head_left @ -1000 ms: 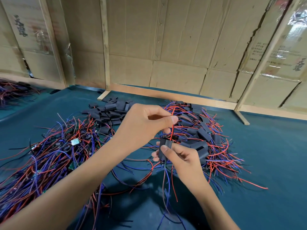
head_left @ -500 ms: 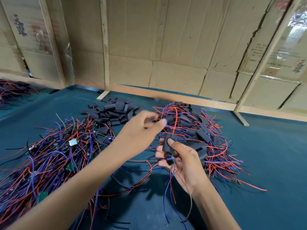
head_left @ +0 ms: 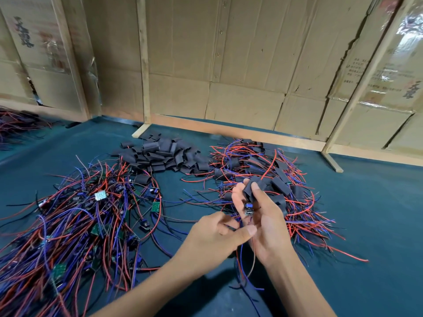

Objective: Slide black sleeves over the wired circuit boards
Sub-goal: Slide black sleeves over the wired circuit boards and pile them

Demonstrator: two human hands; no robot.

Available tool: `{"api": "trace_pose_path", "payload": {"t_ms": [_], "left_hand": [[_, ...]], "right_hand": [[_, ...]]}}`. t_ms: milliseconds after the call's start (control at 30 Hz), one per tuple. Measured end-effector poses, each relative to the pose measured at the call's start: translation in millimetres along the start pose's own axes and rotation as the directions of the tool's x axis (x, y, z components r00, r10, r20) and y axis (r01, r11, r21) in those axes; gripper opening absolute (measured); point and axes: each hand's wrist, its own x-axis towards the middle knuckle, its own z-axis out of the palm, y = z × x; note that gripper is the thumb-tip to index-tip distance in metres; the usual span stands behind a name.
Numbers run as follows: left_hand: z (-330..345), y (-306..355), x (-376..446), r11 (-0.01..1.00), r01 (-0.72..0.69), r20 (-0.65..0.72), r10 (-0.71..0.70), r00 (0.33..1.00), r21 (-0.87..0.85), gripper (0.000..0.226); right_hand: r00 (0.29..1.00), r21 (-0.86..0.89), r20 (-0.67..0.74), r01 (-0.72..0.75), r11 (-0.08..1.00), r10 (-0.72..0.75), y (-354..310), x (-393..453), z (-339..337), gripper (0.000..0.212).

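Observation:
My right hand [head_left: 265, 223] grips a black sleeve [head_left: 250, 188] between thumb and fingers, with a small circuit board [head_left: 248, 208] sticking out of its lower end. The board's red, blue and dark wires [head_left: 246, 268] hang down below my hands. My left hand [head_left: 215, 236] sits just below and left of the right one, pinching those wires near the board. A pile of empty black sleeves [head_left: 163, 155] lies behind. Bare wired boards [head_left: 75, 220] are heaped on the left, and sleeved ones [head_left: 270, 184] on the right.
The work lies on a dark teal table [head_left: 366, 225]. Cardboard panels on wooden frames [head_left: 229, 65] wall off the back. Another bundle of wires [head_left: 16, 122] lies at the far left edge.
My left hand dropped from above the sleeve to below my right hand and now pinches the wires. The sleeve has gone further down over the board, whose tip now shows beneath it.

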Motion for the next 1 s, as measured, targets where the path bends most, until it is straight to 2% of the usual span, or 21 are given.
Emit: {"api": "trace_pose_path", "payload": {"t_ms": [67, 167, 267, 400, 600, 700, 833, 900, 1000], "left_hand": [[6.4, 3.3, 0.9, 0.996, -0.067, -0.068, 0.072, 0.995, 0.064, 0.043], [13.7, 6.0, 3.2, 0.995, -0.093, -0.124, 0.09, 0.988, -0.02, 0.016], [14.0, 7.5, 1.4, 0.992, -0.066, -0.132, 0.051, 0.99, -0.108, 0.008], [7.7, 10.1, -2.3, 0.955, -0.048, -0.112, 0.015, 0.994, -0.292, 0.022], [0.2, 12.8, -5.7, 0.933, -0.073, -0.055, 0.057, 0.997, -0.352, 0.033], [-2.3, 12.1, -5.2, 0.947, -0.073, -0.044, 0.062, 0.997, -0.314, 0.026], [-5.9, 14.1, -4.2, 0.929, 0.008, 0.001, -0.008, 1.0, -0.369, 0.025], [-8.2, 17.6, -5.4, 0.898, 0.069, 0.074, -0.041, 0.996, -0.435, 0.017], [-12.4, 21.1, -5.6, 0.846, 0.158, 0.182, -0.073, 0.981, -0.51, 0.022]], "right_hand": [[0.999, -0.085, 0.029, -0.013, 0.996, 0.016, 0.3, -2.7, -0.4, 0.024], [0.995, -0.084, 0.101, 0.013, 0.996, -0.004, 0.0, -5.7, 0.0, 0.018], [0.989, -0.068, 0.141, 0.052, 0.996, -0.042, -1.2, -7.0, -0.4, 0.019], [0.986, -0.147, 0.168, 0.02, 0.989, 0.005, -2.3, -4.8, -3.9, 0.029], [0.975, -0.053, 0.212, -0.049, 0.997, 0.059, 4.1, -5.0, -4.2, 0.051], [0.974, -0.02, 0.212, -0.079, 0.997, 0.081, 3.9, -3.2, -5.5, 0.059], [0.964, 0.009, 0.246, -0.108, 0.994, 0.103, 3.9, -1.6, -7.6, 0.049], [0.958, 0.004, 0.264, -0.115, 0.993, 0.11, 3.3, -2.1, -6.8, 0.044], [0.954, -0.017, 0.277, -0.118, 0.993, 0.118, 2.5, -4.2, -4.4, 0.042]]}}
